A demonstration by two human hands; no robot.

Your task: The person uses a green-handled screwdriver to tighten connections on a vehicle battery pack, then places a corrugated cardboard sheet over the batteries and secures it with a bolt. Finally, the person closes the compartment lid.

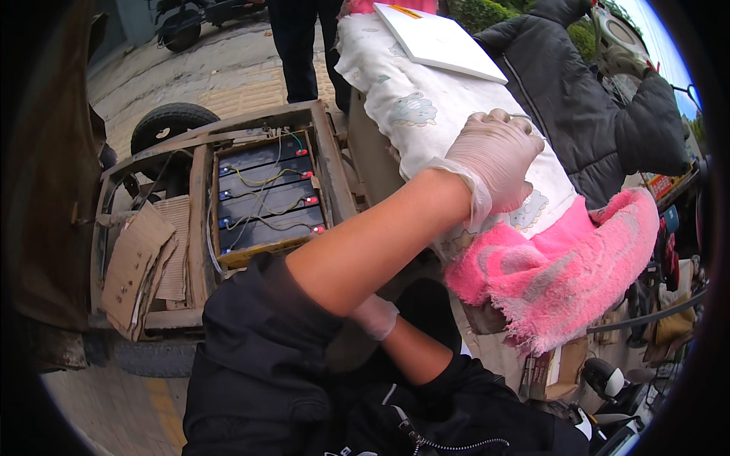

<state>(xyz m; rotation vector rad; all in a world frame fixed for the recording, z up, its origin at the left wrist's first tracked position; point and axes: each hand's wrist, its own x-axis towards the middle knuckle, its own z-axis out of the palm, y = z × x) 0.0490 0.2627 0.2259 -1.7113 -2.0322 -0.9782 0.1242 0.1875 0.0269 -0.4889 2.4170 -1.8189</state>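
Observation:
My left hand (498, 161), in a thin whitish glove, reaches across to the right over a white cloth (414, 95) with grey-blue animal prints. Its fingers are curled closed; a thin grey strip shows by the knuckles, but what they hold is hidden. Low in the middle, my gloved right hand (374, 315) is mostly behind my left forearm, its fingers out of sight. Left of my arm, several black batteries (262, 194) sit side by side in a metal-framed compartment, joined by wires at red and blue terminals. A pink fluffy towel (559, 266) lies at the cloth's near end.
A flat white panel (441, 42) rests on the cloth's far end. Beyond it hangs a dark padded jacket (585, 99). Folded cardboard (141, 266) leans on the rusty frame (199, 182), near a black wheel (169, 125). A person in dark trousers (300, 53) stands at the back.

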